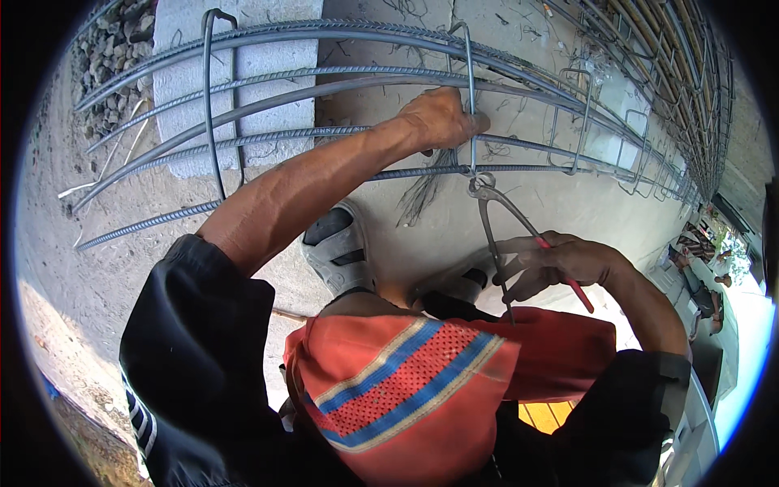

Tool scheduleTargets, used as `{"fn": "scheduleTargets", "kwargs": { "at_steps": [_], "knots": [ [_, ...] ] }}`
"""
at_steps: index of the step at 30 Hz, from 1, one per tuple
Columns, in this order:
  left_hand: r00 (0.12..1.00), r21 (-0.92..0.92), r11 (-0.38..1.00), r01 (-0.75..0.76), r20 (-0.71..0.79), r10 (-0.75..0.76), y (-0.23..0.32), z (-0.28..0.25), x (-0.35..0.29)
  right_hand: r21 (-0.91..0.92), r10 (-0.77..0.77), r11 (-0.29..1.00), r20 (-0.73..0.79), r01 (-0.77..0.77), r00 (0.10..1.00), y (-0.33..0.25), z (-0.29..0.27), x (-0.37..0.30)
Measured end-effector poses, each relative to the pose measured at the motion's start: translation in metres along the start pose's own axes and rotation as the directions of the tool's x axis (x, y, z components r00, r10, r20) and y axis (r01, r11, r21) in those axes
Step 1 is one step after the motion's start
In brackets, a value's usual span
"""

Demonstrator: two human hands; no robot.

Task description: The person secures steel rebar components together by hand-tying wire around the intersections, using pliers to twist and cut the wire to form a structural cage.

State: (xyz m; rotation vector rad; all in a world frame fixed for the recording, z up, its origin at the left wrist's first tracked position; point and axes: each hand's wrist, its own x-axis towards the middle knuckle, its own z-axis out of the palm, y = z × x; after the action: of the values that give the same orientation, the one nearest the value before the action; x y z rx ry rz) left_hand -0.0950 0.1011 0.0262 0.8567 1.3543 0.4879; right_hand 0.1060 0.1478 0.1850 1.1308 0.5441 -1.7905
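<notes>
A rebar cage of long ribbed steel bars [276, 138] runs across in front of me, with bent square stirrups [209, 105] around the bars. My left hand [442, 120] is closed at one stirrup [471, 73], its fingertips against it. A bundle of thin tie wire [426, 191] hangs below that fist and seems held in it. In my right hand [556, 264] is a pair of pincers [513, 207], handles spread, one with a red grip. Their jaws meet the lowest bar at the foot of the same stirrup. The wire between the jaws is too small to make out.
A pale concrete block [235, 89] sits under the cage's left part. More rebar cages [690, 89] are stacked at the far right. Stones [114, 65] lie at the far left. My grey clogs [337, 247] are just below the cage. Another person [704, 296] is off to the right.
</notes>
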Motion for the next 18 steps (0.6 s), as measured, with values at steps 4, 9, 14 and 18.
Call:
{"fn": "scheduleTargets", "kwargs": {
  "at_steps": [4,9,14,18],
  "knots": [
    [0.998,0.012,0.998,0.054,0.039,-0.054,0.0,-0.001,0.002,0.039,0.025,0.999,0.002,-0.025,1.0,-0.004,-0.005,0.007],
    [0.999,0.09,0.995,-0.033,-0.034,0.036,-0.008,0.004,0.008,-0.009,0.067,0.998,-0.04,-0.067,0.997,-0.011,0.002,0.005],
    [0.993,0.113,0.992,-0.058,-0.098,0.069,-0.006,0.006,0.004,-0.133,0.014,0.99,-0.268,-0.052,0.963,0.008,0.015,0.011],
    [0.999,0.053,0.998,-0.016,-0.032,0.017,-0.011,0.003,0.006,0.118,0.122,0.99,-0.386,-0.082,0.914,0.002,0.034,0.018]
  ]
}}
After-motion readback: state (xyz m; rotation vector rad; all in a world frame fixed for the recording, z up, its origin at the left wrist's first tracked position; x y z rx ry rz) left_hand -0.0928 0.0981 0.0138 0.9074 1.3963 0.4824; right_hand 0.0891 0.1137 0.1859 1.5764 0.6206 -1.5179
